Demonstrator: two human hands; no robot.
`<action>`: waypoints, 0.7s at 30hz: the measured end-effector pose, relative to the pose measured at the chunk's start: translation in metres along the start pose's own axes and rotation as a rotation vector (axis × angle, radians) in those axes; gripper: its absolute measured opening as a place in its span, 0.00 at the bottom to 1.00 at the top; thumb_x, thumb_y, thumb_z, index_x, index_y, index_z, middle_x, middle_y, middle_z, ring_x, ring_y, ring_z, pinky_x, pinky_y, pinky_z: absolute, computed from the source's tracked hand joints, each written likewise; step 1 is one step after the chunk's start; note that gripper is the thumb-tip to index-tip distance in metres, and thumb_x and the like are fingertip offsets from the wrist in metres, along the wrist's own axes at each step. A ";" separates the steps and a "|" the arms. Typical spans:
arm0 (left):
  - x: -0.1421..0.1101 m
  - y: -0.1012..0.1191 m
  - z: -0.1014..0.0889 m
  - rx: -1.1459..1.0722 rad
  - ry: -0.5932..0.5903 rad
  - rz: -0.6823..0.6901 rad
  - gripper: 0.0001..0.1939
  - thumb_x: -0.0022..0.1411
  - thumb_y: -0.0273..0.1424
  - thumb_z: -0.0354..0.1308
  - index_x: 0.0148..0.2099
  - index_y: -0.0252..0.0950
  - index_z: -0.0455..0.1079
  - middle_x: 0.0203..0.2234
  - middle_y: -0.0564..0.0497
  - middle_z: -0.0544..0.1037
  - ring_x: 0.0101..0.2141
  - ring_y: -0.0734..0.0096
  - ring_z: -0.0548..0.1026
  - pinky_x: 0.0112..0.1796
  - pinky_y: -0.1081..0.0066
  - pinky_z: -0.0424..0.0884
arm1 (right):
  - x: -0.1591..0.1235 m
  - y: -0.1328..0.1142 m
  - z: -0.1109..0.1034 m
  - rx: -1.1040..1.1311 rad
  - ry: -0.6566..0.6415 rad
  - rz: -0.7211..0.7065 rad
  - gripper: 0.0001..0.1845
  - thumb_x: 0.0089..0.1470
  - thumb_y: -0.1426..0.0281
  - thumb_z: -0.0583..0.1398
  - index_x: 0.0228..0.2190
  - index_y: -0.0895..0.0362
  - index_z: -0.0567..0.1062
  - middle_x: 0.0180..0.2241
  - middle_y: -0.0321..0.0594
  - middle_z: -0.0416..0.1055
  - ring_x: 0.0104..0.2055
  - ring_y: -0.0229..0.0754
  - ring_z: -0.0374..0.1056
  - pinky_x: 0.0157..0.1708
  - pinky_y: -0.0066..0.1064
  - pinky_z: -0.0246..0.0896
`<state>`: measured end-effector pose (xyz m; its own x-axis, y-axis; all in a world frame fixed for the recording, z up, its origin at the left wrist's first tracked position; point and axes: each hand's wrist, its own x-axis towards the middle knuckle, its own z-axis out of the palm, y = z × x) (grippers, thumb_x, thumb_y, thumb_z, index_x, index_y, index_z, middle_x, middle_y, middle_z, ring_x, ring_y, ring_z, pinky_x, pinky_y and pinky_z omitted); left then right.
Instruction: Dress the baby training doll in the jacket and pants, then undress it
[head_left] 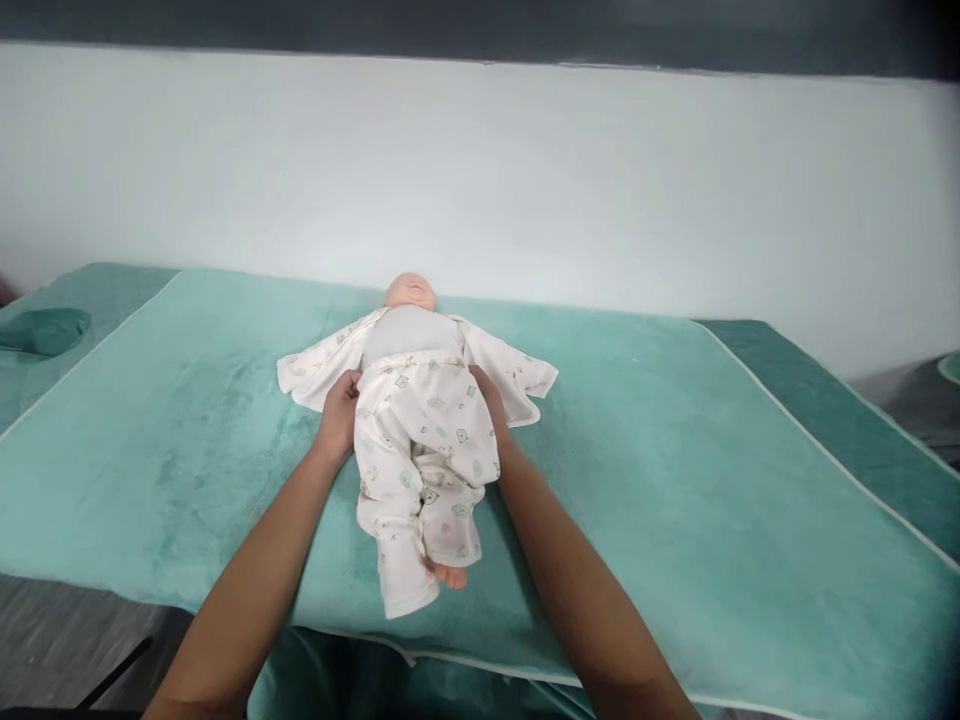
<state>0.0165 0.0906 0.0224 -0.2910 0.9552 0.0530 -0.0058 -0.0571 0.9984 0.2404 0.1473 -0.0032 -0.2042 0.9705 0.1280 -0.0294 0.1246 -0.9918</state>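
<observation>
A pink-headed baby doll with a pale grey torso [411, 332] lies face-up on a teal plush cover [652, 500], wearing an open white printed jacket [517, 368] and white printed cloth trousers [435, 405]. Beside the doll's waist, the left hand [341, 408] pinches the trousers' edge; the right hand [491, 402], opposite, has hidden fingers, its grip unclear.

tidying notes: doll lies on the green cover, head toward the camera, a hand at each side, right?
The doll has its head away from the camera, not toward it, as the head view shows; the green cover, left hand and right hand are as stated.
</observation>
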 end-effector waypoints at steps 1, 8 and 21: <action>0.000 0.000 0.000 -0.002 0.003 0.000 0.11 0.49 0.36 0.63 0.29 0.40 0.63 0.24 0.57 0.67 0.30 0.70 0.66 0.34 0.69 0.64 | -0.001 -0.001 0.000 -0.026 0.049 -0.027 0.15 0.52 0.49 0.65 0.30 0.46 0.75 0.36 0.42 0.77 0.46 0.56 0.70 0.48 0.46 0.68; -0.001 -0.001 -0.007 0.083 0.098 0.140 0.09 0.51 0.34 0.60 0.36 0.39 0.68 0.33 0.54 0.74 0.36 0.67 0.69 0.42 0.67 0.67 | 0.007 0.000 -0.004 -0.117 -0.020 -0.004 0.12 0.51 0.58 0.65 0.32 0.53 0.81 0.35 0.37 0.79 0.42 0.50 0.72 0.47 0.40 0.66; 0.005 -0.001 -0.017 0.135 0.101 0.179 0.14 0.60 0.41 0.64 0.45 0.40 0.78 0.46 0.49 0.79 0.50 0.62 0.75 0.53 0.65 0.69 | 0.004 -0.017 -0.009 -0.057 0.006 -0.095 0.12 0.55 0.58 0.65 0.36 0.52 0.77 0.38 0.36 0.74 0.42 0.43 0.68 0.46 0.33 0.65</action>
<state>-0.0013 0.0903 0.0214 -0.3704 0.8990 0.2335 0.1807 -0.1768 0.9675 0.2488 0.1512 0.0138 -0.1977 0.9549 0.2216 0.0075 0.2276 -0.9737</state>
